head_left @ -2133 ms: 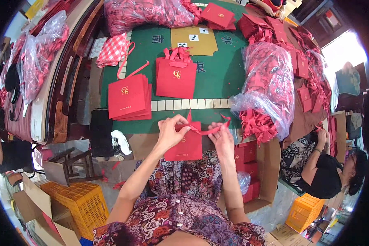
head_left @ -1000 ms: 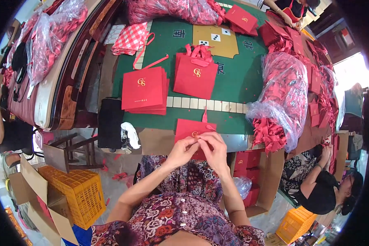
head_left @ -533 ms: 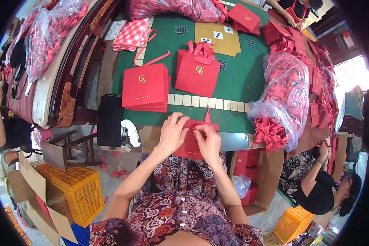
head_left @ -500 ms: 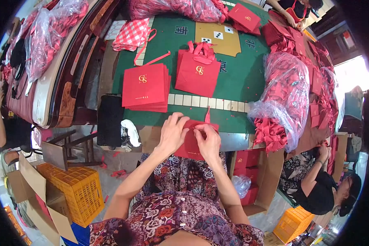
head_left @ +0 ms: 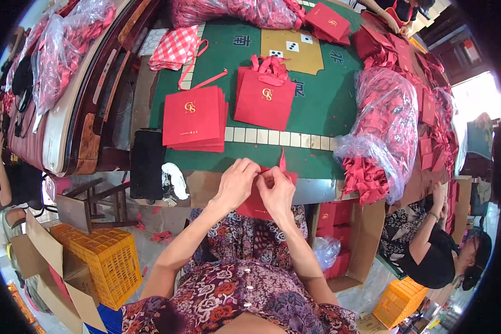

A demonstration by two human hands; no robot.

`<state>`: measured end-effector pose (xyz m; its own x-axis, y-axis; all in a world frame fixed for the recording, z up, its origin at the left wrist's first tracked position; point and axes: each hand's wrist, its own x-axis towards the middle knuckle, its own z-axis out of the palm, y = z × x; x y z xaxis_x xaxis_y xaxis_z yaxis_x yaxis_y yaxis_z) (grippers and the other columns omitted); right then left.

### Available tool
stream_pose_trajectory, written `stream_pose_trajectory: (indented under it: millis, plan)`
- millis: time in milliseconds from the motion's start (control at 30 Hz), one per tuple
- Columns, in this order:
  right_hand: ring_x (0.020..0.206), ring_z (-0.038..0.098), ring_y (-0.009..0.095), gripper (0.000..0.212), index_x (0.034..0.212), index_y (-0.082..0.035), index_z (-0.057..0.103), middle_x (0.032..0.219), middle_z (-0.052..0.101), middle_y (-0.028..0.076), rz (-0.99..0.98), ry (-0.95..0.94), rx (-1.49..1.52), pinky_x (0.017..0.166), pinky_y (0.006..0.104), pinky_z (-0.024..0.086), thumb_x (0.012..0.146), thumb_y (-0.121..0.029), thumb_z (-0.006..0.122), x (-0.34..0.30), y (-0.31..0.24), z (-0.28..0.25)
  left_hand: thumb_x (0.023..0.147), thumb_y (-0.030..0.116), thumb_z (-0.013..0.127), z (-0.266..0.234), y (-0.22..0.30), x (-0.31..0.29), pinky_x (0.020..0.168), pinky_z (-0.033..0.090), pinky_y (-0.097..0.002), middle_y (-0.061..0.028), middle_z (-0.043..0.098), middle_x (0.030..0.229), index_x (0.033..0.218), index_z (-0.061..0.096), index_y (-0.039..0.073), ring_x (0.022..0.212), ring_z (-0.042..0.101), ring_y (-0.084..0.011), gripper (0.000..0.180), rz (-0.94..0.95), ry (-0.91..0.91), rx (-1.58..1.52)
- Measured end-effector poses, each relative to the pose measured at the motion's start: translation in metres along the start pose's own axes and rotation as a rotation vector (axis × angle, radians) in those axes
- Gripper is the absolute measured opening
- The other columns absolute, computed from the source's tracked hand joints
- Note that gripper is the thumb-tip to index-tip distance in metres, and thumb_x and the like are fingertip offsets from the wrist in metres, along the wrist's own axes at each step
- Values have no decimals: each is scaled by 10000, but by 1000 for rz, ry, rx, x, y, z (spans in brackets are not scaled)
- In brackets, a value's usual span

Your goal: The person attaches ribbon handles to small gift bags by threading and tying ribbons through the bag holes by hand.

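A red paper bag (head_left: 253, 208) hangs at the near edge of the green table, partly covered by my hands. My left hand (head_left: 236, 182) grips its upper left side, fingers bent over the top edge. With thumb and fingers pinched together, my right hand (head_left: 276, 192) works at that top edge, close to the left fingertips; what lies in the pinch is hidden. Behind the right hand a red ribbon (head_left: 283, 161) sticks up from the bag. Farther off lie a stack of flat red bags (head_left: 192, 117) without handles and a pile of red bags with ribbon handles (head_left: 265, 103).
On the right, a clear plastic sack of red ribbons (head_left: 381, 128) lies open toward me. A checkered cloth (head_left: 175, 47) sits far left. Below are a cardboard box (head_left: 364, 245) and a yellow crate (head_left: 103, 256). A co-worker (head_left: 437, 247) sits at the right.
My right hand has shifted slightly left, its fingertips closer to my left hand. The whole view has moved a little.
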<state>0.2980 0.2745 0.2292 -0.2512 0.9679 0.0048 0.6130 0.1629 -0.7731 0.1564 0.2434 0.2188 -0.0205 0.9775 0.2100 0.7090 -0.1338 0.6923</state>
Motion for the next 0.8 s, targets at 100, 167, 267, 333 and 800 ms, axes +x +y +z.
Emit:
stream_pose_trajectory:
  millis: [100, 167, 267, 333, 800]
  plan:
    - [662, 686, 270, 111, 857, -34, 616, 736, 689, 116, 91, 13, 114, 649, 390, 529, 844, -109, 696, -3, -2, 2, 876, 13, 590, 0, 6, 2, 782, 485, -420, -139, 591, 919, 953, 582, 26, 917, 571, -346, 79, -52, -55, -28]
    - [680, 701, 257, 117, 874, -25, 610, 743, 693, 123, 89, 13, 136, 641, 375, 539, 858, -104, 695, -2, -2, 1, 877, 14, 578, 2, 7, 3, 788, 481, -428, -147, 593, 918, 954, 569, 23, 917, 564, -354, 78, -51, -39, -44]
    - [738, 718, 267, 168, 950, -12, 608, 818, 707, 154, 85, -17, 146, 676, 371, 554, 861, -108, 715, -2, -1, -5, 882, 16, 562, 2, 5, 2, 797, 476, -440, -160, 596, 921, 957, 554, 15, 916, 558, -364, 76, -52, -23, -107]
    - [737, 712, 264, 171, 953, -6, 624, 831, 710, 148, 44, -13, 119, 684, 373, 550, 852, -102, 723, -3, -6, -11, 886, 16, 558, 2, 4, 2, 801, 476, -443, -166, 597, 926, 959, 552, 11, 914, 558, -367, 73, -51, -23, -153]
    - [747, 665, 310, 114, 971, -18, 676, 886, 668, 150, -249, -18, 3, 687, 405, 523, 866, -61, 685, -1, 0, -29, 818, 39, 669, -7, 13, 4, 782, 485, -440, -149, 599, 876, 942, 558, 15, 875, 583, -348, 168, -169, -67, -241]
